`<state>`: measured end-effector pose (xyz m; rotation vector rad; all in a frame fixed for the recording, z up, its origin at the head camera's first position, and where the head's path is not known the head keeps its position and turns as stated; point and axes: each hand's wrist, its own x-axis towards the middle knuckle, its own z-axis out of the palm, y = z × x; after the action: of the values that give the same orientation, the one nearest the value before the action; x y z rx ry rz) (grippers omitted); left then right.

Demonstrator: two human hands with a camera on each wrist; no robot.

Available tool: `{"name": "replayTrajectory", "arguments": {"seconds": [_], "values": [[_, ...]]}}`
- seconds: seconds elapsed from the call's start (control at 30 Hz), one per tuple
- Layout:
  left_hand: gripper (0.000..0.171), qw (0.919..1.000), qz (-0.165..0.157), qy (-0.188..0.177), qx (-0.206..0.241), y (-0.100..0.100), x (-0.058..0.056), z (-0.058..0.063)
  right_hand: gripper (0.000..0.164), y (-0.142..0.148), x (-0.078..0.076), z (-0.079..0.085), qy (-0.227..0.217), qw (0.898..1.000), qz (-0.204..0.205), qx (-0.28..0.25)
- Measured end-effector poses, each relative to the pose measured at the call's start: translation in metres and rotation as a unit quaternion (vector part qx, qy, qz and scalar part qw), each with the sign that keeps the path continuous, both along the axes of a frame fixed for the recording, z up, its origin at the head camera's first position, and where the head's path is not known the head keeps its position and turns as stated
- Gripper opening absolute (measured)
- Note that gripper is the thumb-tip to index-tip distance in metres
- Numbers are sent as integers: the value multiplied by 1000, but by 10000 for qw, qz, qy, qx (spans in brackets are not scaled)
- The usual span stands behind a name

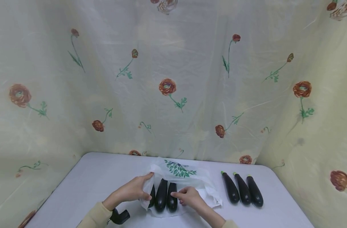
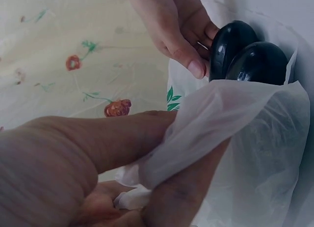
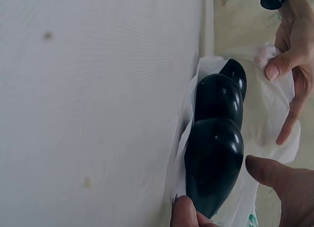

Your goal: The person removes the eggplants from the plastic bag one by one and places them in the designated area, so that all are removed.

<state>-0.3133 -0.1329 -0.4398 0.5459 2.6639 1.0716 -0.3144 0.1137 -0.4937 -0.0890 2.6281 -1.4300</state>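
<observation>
A white plastic bag [image 1: 201,186] with a green leaf print lies on the table, its mouth facing me. Three glossy dark eggplants [image 1: 161,196] sit side by side in the mouth, blunt ends toward me; the leftmost is partly covered by the bag. My left hand [image 1: 136,189] pinches the bag's left edge between thumb and fingers, as the left wrist view shows. At the rightmost bagged eggplant [image 3: 214,158], my right hand [image 1: 189,197] has its thumb over the upper side and its fingers curled at the lower side. Its grip is partly hidden.
Three more eggplants [image 1: 243,190] with green stem ends lie in a row on the table [image 1: 110,171], right of the bag. A flower-patterned curtain [image 1: 196,104] hangs behind and at both sides. A black wrist device [image 1: 120,217] sits by my left sleeve.
</observation>
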Motion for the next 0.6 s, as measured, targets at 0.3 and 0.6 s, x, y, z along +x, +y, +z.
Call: {"name": "replayTrajectory", "arguments": {"seconds": [0.3,0.6], "values": [[91,10000,32,-72,-2,0,0,0,41,-8,-2,-1,-137,9999,-60,36],[91,9999,-98,48,75,0,2,0,31,-12,-1,-3,-39,10000,-28,-51]]}}
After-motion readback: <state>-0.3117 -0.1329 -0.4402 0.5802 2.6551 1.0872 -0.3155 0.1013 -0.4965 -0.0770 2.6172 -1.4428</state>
